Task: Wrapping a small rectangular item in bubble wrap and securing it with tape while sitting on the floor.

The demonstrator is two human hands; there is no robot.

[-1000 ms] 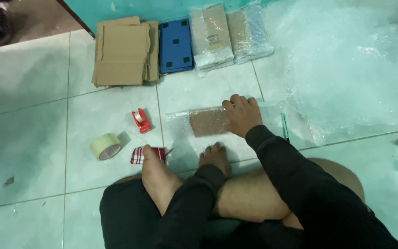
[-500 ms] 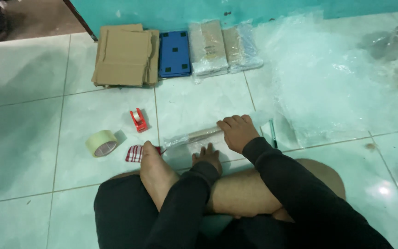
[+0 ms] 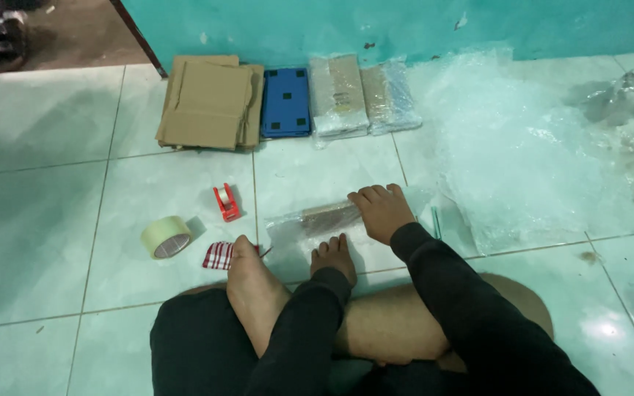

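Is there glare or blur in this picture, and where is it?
Head view: glare on the glossy floor tiles at lower right; the bubble wrap shines pale; both hands, the left hand and right hand, look sharp; the upper left corner is dark.
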